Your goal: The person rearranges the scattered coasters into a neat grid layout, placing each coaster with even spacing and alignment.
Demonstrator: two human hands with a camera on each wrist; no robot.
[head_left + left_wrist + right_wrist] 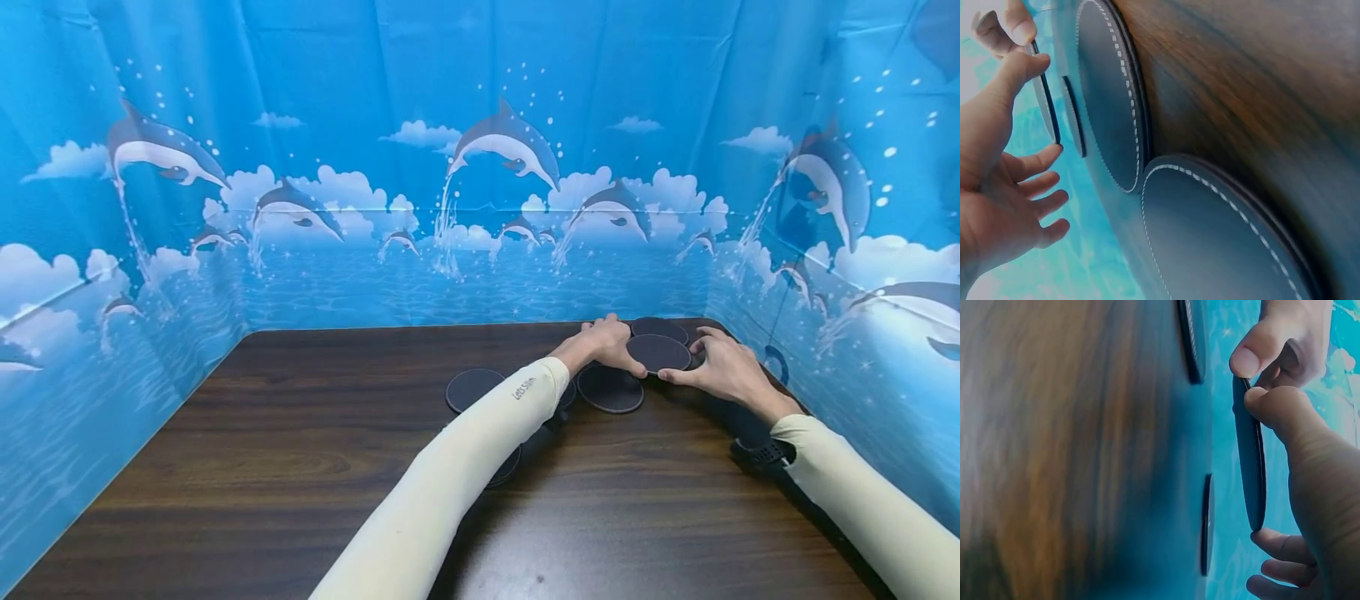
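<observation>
Both hands hold one round dark coaster (658, 353) between them by its edge, at the far right of the table. My left hand (609, 343) grips its left side, thumb on the near rim and fingertips round the far rim. From the right, my right hand (723, 367) grips it the same way; the two thumbs nearly meet. Both wrist views show the held coaster (1046, 106) edge-on, lifted off the tabletop. Behind it lies another coaster (660, 328). A coaster with pale stitching (611, 390) lies just in front, below my left hand.
On the dark wooden table (300, 467), a coaster (472, 388) lies left of my left arm. Two more, a coaster (567, 395) and a nearer coaster (507, 468), are partly hidden by the sleeve. A blue dolphin-print curtain (360, 167) surrounds the table's back and sides.
</observation>
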